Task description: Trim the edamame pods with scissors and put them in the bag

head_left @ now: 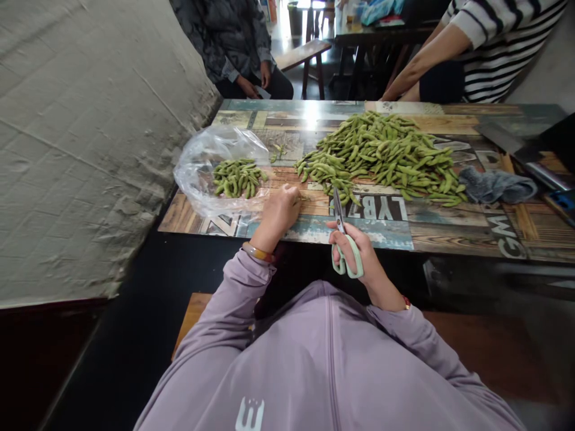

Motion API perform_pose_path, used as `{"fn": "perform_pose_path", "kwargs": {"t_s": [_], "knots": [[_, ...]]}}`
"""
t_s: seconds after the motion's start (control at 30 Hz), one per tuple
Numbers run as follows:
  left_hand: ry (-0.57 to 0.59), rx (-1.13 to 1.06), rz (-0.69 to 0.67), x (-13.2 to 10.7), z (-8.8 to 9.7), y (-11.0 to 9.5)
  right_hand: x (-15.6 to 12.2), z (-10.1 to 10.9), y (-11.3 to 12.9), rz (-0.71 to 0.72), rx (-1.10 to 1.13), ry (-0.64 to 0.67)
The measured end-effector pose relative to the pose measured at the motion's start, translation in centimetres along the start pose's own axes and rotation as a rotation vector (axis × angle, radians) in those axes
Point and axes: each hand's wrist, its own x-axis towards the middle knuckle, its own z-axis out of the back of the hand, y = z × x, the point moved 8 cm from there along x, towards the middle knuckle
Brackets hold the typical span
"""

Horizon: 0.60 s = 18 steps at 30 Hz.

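My right hand (368, 257) grips a pair of scissors (356, 258) with pale green handles. The blades point away from me, toward the near edge of a large heap of green soybean pods (381, 149). My left hand (281, 211) is closed at the table's near side, its fingers curled together; whatever they pinch is too small or hidden to make out. Just beyond and left of that hand, a clear plastic bag (193, 173) lies spread open, with a smaller pile of pods (238, 178) in it.
A grey cloth (496, 185) lies right of the heap, near a cleaver (503, 139). Small trimmings (278, 151) are scattered beyond the bag. The wall (90, 131) borders the table (449, 230) at left. Two people sit across, one in a striped sleeve (487, 24).
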Motion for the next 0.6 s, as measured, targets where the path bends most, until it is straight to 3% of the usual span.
{"fn": "perform_pose_path", "kwargs": {"t_s": [0.13, 0.27, 0.33, 0.47, 0.6], "knots": [[-0.146, -0.360, 0.039, 0.0, 0.9, 0.8, 0.0, 0.0, 0.0, 0.001, -0.015, 0.002], [-0.027, -1.015, 0.232, -1.1, -0.9, 1.1, 0.0, -0.1, 0.0, -0.012, -0.014, 0.005], [0.033, -1.234, 0.306, -1.8, -1.6, 0.4, -0.1, -0.1, 0.1, -0.014, -0.012, 0.003], [0.077, -1.442, 0.357, -3.0, -1.9, -0.7, -0.2, -0.2, 0.1, -0.006, -0.054, 0.022], [0.045, -1.490, 0.397, -3.8, -1.8, -0.7, -0.6, -0.3, 0.2, 0.018, -0.162, 0.061]]}}
